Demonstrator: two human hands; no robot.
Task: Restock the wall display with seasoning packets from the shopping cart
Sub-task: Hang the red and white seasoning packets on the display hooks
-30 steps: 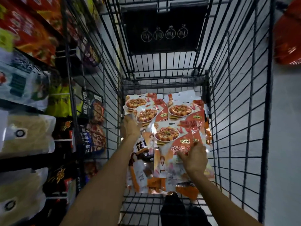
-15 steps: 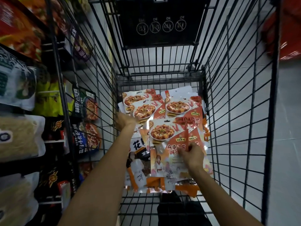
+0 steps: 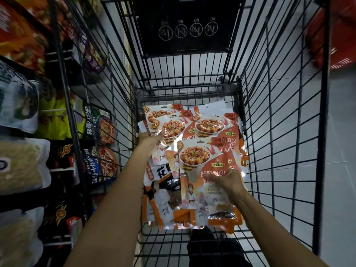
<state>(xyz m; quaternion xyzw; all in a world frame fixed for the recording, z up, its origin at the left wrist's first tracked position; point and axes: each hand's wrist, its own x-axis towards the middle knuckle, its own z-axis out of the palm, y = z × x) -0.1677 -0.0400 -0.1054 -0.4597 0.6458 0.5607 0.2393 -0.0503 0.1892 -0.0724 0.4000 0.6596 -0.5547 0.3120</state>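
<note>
Both my arms reach down into a black wire shopping cart (image 3: 279,132). Several orange-and-white seasoning packets (image 3: 210,128) with a tofu-dish picture lie piled on its floor. My right hand (image 3: 225,180) is closed on the lower half of the top packet (image 3: 196,160) near the pile's middle. My left hand (image 3: 149,138) rests at the pile's far left, fingers on the edge of a packet (image 3: 169,126) there. Whether it grips that packet is unclear. The wall display (image 3: 28,112) with hanging packets runs along the left.
The display at left holds noodle bags (image 3: 19,166), black crayfish seasoning packs (image 3: 100,162) and yellow-green bags (image 3: 55,120) on pegs. A black child-seat flap (image 3: 185,26) closes the cart's far end. Grey floor tiles (image 3: 341,151) lie right; red goods (image 3: 331,35) sit at top right.
My right hand has closed further on the top packet and lifted its lower edge slightly. My left hand has slid further forward along the pile's left edge. The view has tilted a little.
</note>
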